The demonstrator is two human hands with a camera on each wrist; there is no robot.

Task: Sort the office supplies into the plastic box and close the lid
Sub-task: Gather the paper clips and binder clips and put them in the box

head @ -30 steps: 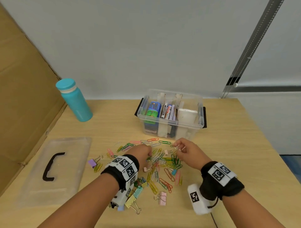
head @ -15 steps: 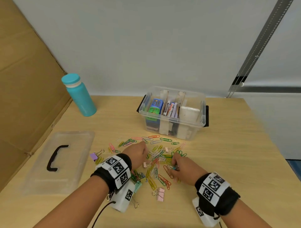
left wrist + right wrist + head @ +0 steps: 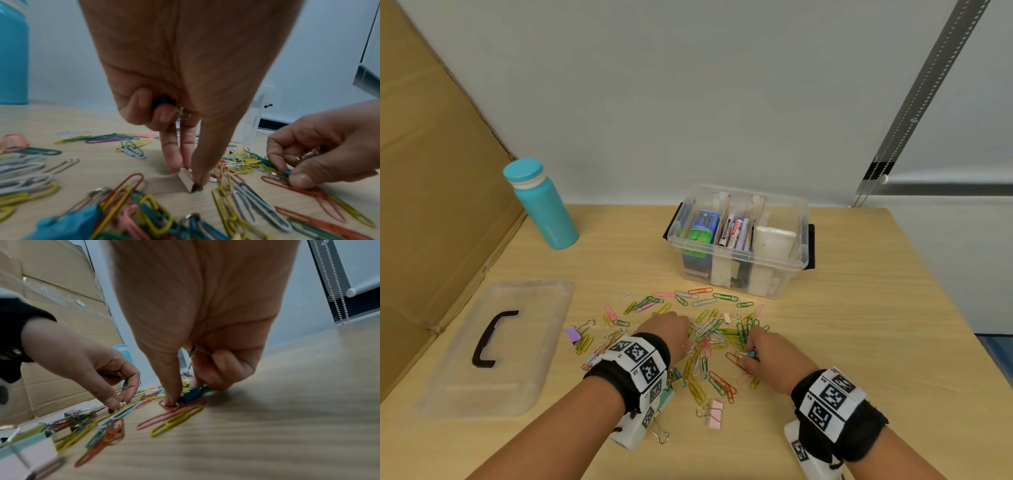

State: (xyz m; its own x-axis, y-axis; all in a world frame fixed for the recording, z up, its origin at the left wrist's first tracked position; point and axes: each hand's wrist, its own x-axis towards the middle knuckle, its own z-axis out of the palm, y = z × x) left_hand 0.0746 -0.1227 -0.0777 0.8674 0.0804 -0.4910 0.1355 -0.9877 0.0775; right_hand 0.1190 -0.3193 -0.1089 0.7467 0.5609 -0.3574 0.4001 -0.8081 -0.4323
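Coloured paper clips [image 3: 709,342] and several binder clips lie scattered on the wooden table in front of the clear plastic box [image 3: 736,263]. The box stands open and holds markers, small boxes and a white pack. My left hand [image 3: 686,342] pinches a small pale binder clip [image 3: 186,178] on the table between thumb and forefinger. Its curled fingers keep a blue binder clip [image 3: 164,100] in the palm. My right hand [image 3: 750,353] pinches a teal binder clip [image 3: 192,395] at the pile's right edge and holds metal clips in its curled fingers.
The clear lid [image 3: 524,342] with its black handle lies flat at the left. A teal bottle [image 3: 544,209] stands at the back left beside a cardboard panel [image 3: 431,205]. A pink binder clip [image 3: 714,413] lies near me. A purple one [image 3: 572,335] lies by the lid.
My right hand has come back from near the box toward me and down onto the pile, where it now pinches the teal clip. The left hand stayed over the pile.
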